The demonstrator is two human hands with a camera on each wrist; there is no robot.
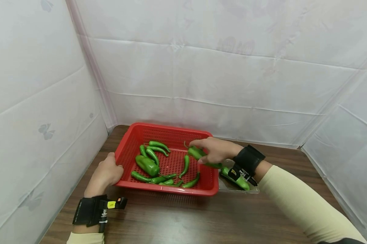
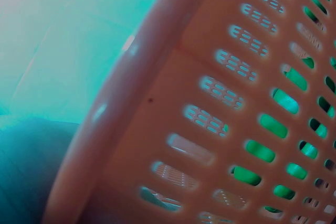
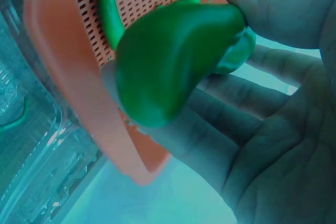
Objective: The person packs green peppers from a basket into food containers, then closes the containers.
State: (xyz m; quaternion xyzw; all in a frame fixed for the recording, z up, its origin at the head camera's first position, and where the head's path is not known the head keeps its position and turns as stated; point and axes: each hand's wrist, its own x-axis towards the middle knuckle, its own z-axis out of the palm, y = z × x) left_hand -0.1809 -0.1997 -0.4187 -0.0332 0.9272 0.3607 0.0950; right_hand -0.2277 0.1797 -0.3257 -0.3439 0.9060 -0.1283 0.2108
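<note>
A red slotted basket (image 1: 130, 137) sits on the brown table and holds several green peppers (image 1: 147, 164). My right hand (image 1: 212, 151) holds one green pepper (image 1: 196, 153) over the basket's right side; in the right wrist view the green pepper (image 3: 173, 61) lies between thumb and fingers (image 3: 294, 14) above the basket rim (image 3: 68, 77). My left hand (image 1: 105, 173) grips the basket's left rim. The left wrist view shows only the basket wall (image 2: 210, 129) up close, with green showing through the slots.
A clear plastic tray (image 1: 232, 184) with another green pepper (image 1: 236, 179) lies on the table just right of the basket, under my right wrist. White sheeting walls close in the table at left, back and right. Bare tabletop (image 1: 183, 220) stretches in front.
</note>
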